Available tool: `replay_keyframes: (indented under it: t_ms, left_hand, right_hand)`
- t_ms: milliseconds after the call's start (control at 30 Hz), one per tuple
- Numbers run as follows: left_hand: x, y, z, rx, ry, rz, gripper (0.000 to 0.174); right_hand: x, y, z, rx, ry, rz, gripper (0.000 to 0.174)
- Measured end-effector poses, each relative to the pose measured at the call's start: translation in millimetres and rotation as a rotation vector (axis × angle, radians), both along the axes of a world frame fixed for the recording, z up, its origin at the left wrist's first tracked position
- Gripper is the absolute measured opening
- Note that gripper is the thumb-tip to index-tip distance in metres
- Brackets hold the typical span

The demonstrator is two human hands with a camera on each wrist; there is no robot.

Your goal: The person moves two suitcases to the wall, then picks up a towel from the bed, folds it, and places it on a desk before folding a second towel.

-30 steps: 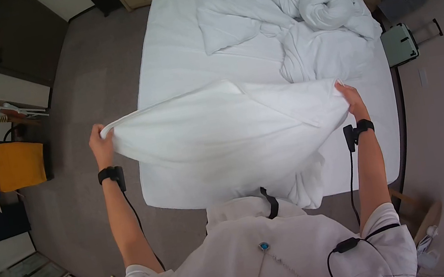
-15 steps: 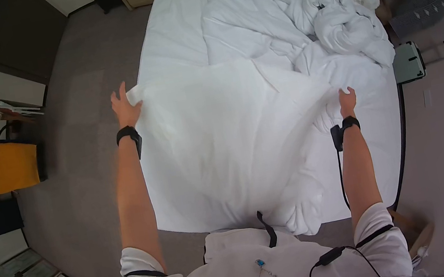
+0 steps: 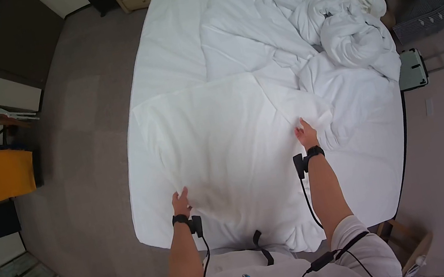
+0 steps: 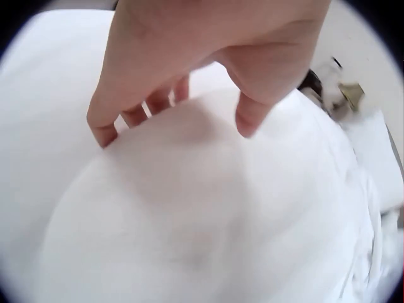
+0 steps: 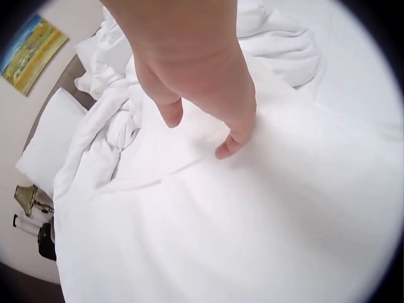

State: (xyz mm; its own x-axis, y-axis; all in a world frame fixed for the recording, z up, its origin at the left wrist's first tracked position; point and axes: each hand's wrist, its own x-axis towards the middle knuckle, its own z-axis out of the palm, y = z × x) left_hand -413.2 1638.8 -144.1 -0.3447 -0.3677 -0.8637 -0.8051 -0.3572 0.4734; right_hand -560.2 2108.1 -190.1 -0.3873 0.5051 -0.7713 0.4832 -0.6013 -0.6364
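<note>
The white cover (image 3: 223, 144) has changed from a raised state to a laid state. One second earlier it hangs in the air, stretched between both hands at its far corners; half a second earlier it is dropping onto the bed (image 3: 170, 46); now it lies spread across the near half of the mattress, with its far edge roughly level and its near edge draped over the foot of the bed. Both hands have released the corners and drawn back toward the body. The left hand (image 3: 180, 200) rests on the near left part of the cover with fingers loosely bent and spread, the fingertips (image 4: 103, 134) and thumb touching the fabric and gripping nothing. The right hand (image 3: 307, 134) rests near the cover's right edge in the same relaxed condition, one fingertip (image 5: 228, 149) pressing lightly and nothing pinched. Judged from this, the laying-down is complete and the contact is now surface contact only. The cover is thin, matt white woven fabric. Under the left hand it domes softly, probably over trapped air, and it carries shallow creases running outward. Its outline is broadly rectangular, with a diagonal fold line near the right side. Beyond it lies a crumpled duvet (image 3: 352, 32), twisted into thick, rope-like folds, well apart from both hands. The bed stands on a flat grey carpet (image 3: 82, 121).
</note>
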Motion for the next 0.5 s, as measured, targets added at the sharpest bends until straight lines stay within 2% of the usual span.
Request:
replay_keyframes:
  t_ms: [67, 133, 167, 267, 367, 467, 500]
  left_hand:
    - [1, -17, -6, 0.118, 0.090, -0.095, 0.057]
    - [-8, -27, -1, 0.228, 0.167, -0.206, 0.052]
    - [-14, -27, 1, 0.326, 0.160, -0.146, 0.049]
    - [-29, -22, 14, 0.579, 0.116, 0.054, 0.040]
    - [-31, -11, 15, 0.633, 0.192, 0.175, 0.033]
    - [-27, -6, 2, 0.552, 0.184, 0.270, 0.035]
    - [-20, -10, -14, 0.512, 0.155, 0.262, 0.036]
  right_hand:
    - [-9, 9, 1, -0.044, 0.032, -0.054, 0.029]
    - [-18, 14, -1, 0.064, -0.055, -0.040, 0.026]
    - [-21, 15, -1, 0.117, -0.099, -0.032, 0.025]
    - [-24, 10, -13, 0.607, -0.263, 0.131, 0.022]
    - [-26, 28, -23, 1.205, -0.374, 0.705, 0.030]
    - [-60, 45, 13, 0.694, -0.147, 0.665, 0.036]
    - [-80, 38, 51, 0.415, -0.146, 0.468, 0.037]
